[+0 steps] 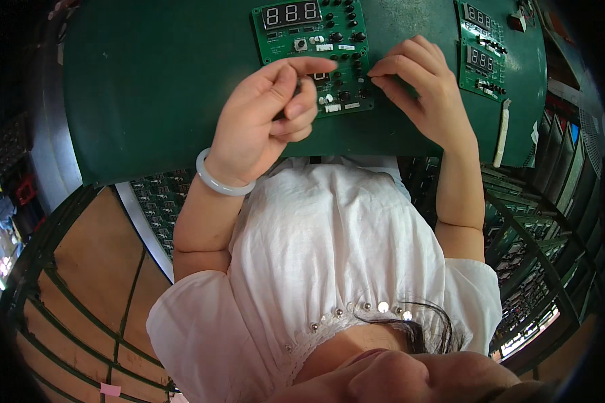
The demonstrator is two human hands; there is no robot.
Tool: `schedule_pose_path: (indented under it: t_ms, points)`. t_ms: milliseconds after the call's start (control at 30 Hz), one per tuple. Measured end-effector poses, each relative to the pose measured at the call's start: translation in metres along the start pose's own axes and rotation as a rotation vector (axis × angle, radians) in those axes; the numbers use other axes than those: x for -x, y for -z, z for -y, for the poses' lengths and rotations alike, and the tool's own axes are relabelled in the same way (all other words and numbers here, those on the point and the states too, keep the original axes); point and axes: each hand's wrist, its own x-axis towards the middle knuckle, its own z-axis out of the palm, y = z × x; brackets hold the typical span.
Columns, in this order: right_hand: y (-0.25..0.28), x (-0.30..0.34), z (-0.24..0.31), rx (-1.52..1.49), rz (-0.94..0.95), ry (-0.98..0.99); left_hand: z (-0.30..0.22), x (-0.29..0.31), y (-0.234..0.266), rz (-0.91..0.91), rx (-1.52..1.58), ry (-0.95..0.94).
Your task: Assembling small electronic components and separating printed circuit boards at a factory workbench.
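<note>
Apart from each other, the left hand [259, 111] reaches its forefinger over the circuit board [323, 55] on the green table [161, 87], the right hand [430, 91] nearly pinching beside it, though whether either grips anything I can't tell.

A bright green circuit-board panel [346, 55], dotted with round black components [337, 37] and white connectors [325, 48], carries a black display [292, 15] with pale segmented digits against a dark green tabletop [161, 80]. Right of the panel: similarly green boards [480, 59] and a cream strip [501, 134]. Below it: a milky-white bangle [225, 188], a plain white blouse [346, 235] and, far lower left, a pink tag [111, 389].
</note>
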Motion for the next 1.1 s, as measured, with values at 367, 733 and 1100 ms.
schedule_pose_path:
  t_ms: [367,733,1100]
  points:
    - [-0.015,0.009,0.017,0.092,0.018,-0.147,0.002,0.008,0.011,-0.091,-0.001,-0.033]
    - [-0.017,0.002,0.036,0.183,-0.070,-0.306,0.011,0.019,0.004,-0.330,-1.359,-0.455]
    - [-0.020,0.002,0.043,0.311,-0.055,-0.445,0.029,0.017,-0.001,-0.174,-1.835,-0.547]
